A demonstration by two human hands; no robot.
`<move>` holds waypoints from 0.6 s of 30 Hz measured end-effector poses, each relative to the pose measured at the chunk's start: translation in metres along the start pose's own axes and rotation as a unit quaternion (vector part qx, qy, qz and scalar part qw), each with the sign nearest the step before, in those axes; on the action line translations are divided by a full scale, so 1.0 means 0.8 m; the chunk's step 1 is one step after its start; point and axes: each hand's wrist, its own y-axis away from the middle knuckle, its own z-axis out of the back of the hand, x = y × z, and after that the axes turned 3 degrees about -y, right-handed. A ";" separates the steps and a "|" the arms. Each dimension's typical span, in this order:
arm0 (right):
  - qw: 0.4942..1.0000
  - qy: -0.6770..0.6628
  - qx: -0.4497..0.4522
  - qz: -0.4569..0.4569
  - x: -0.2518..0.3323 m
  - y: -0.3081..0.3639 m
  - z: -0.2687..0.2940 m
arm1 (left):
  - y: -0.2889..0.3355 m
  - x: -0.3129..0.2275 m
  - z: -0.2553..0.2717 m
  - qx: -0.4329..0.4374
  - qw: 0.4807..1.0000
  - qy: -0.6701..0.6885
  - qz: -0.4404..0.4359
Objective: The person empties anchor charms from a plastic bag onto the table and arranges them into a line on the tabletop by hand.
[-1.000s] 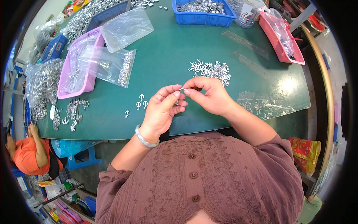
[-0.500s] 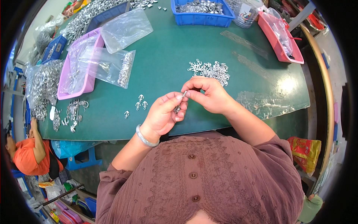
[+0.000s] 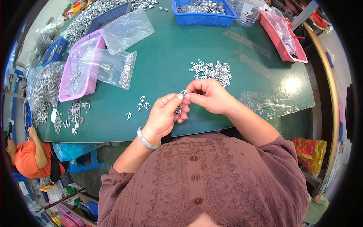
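Observation:
Both hands meet above the near part of the green table (image 3: 170, 56). Between their fingertips is a small silver anchor charm (image 3: 184, 92), its curved end facing up. My left hand (image 3: 165, 113), with a pale bangle on its wrist, pinches the charm by thumb and forefinger. More small metal pieces (image 3: 179, 109) are tucked in its curled fingers, partly hidden. My right hand (image 3: 211, 96) pinches the charm from the other side. Just beyond it lies a pile of anchor charms (image 3: 213, 72). Several single anchor charms (image 3: 143, 106) lie left of my left hand.
On the left are a pink-purple tray (image 3: 90, 86) with clear bags, bagged metal rings (image 3: 43, 85) and loose metal parts (image 3: 75, 113). A blue bin (image 3: 204, 19) of metal pieces and a pink tray (image 3: 287, 56) stand at the back. A person in orange (image 3: 31, 159) sits at the left.
The anchor charm between my fingertips has turned, so its curved end now shows broadside. My hands have barely shifted. The loose charms and the pile lie as before.

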 end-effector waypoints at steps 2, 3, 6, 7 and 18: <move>1.000 0.008 0.002 0.001 0.000 0.000 0.000 | -0.001 0.001 0.002 -0.003 1.000 0.009 0.002; 1.000 0.007 0.004 0.008 -0.002 0.000 0.000 | -0.001 0.002 0.003 0.004 1.000 0.011 0.002; 1.000 -0.001 -0.005 0.006 -0.006 -0.002 0.001 | -0.002 0.002 0.008 0.021 0.999 0.035 0.011; 1.000 -0.007 -0.017 -0.002 -0.006 -0.003 0.001 | -0.003 0.002 0.009 0.030 0.998 0.058 0.019; 0.995 0.096 -0.016 -0.038 0.003 0.002 0.020 | 0.004 -0.003 0.019 0.079 0.989 0.128 0.000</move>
